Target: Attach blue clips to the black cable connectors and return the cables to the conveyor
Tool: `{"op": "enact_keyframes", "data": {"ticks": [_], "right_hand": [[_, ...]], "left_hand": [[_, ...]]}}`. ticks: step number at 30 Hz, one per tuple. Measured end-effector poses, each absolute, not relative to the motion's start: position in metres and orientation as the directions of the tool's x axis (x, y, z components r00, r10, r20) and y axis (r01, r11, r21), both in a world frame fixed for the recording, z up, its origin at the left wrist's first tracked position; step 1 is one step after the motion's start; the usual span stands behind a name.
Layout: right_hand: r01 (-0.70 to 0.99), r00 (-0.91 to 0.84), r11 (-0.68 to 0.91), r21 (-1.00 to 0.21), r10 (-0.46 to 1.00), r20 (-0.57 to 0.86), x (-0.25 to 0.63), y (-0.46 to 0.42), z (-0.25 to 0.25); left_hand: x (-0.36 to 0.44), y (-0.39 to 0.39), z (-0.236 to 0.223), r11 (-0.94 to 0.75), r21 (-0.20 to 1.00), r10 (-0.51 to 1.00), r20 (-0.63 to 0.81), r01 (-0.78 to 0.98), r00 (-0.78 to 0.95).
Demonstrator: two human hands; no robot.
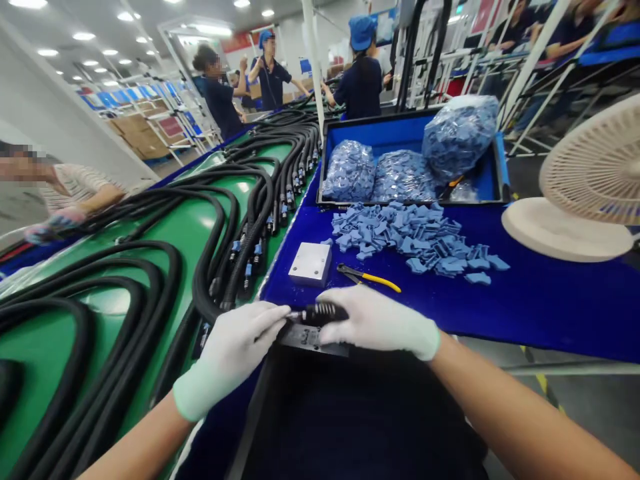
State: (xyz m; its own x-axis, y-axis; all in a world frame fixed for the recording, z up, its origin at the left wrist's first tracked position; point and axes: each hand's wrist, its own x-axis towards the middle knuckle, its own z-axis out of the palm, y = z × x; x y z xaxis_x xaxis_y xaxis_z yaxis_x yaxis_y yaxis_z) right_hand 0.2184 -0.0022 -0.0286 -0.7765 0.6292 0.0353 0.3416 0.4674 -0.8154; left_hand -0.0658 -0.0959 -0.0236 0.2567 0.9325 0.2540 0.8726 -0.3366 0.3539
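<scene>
Both of my hands wear white gloves and meet at the near edge of the blue table. My right hand (375, 321) is wrapped around a black ribbed hose end (323, 312) lying sideways. At its left tip, the fingers of my left hand (243, 343) pinch the narrow metal end. Directly below the hose end is a flat grey metal plate (303, 337), partly covered by my hands. Just beyond them lie cutting pliers (377, 280) with yellow handles and a silver metal block (310, 261). Loose blue plastic clips (410, 237) are heaped farther back.
A blue bin (400, 130) holds clear bags of blue clips. At right stands a white fan (595, 167). Black hoses (215, 247), several with blue clips near their ends, cover the green table (120, 307) at left. Several people stand or sit around.
</scene>
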Motion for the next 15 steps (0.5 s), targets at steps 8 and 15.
{"op": "enact_keyframes", "data": {"ticks": [8, 15], "right_hand": [[0.834, -0.449, 0.463, -0.299, 0.886, 0.121, 0.245, 0.025, -0.071], [0.295, -0.652, 0.563, -0.772, 0.709, 0.268, 0.228, 0.017, -0.038]], "left_hand": [[-0.026, -0.056, -0.009, 0.105, 0.778, 0.992, -0.042, 0.620, -0.116], [-0.015, -0.034, 0.016, 0.118, 0.842, 0.984, -0.029, 0.526, -0.175]]}}
